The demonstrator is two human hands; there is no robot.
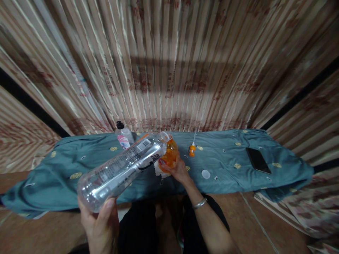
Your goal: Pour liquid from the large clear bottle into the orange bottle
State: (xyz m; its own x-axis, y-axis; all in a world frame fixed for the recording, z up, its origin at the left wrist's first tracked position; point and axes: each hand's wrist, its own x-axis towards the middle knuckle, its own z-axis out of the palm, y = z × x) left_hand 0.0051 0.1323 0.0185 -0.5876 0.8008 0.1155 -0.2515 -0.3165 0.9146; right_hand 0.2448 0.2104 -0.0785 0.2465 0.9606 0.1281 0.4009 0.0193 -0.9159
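Two bare hands are at work over a cloth-covered bench (217,141), seen from the head camera, which looks forward and down. The left hand (102,218) is closed around the base end of a large clear bottle (119,173), thumb along its near side. The bottle is tilted, running from the lower left up toward the middle, with dark lettering and a barcode on its wall. Its neck is at the top of an orange bottle (171,153); whether the two rims touch is hard to tell. The right hand (179,170) holds the orange bottle around its side, near the middle of the bench, and a silver bracelet (200,204) circles that wrist. A crumpled white sheet (162,173) shows below the orange bottle.

Behind the clear bottle stands a small bottle with a black cap (124,137). To the right of the orange bottle lies an orange pump top (192,151) with a pale tube; nearer the viewer is a round white disc (206,174), and farther right a dark phone (258,160). The cloth is teal with small yellow patterns. A striped, pleated curtain (169,70) hangs behind. The person's black-clad legs (139,225) are below, over a brown tiled floor (247,215).
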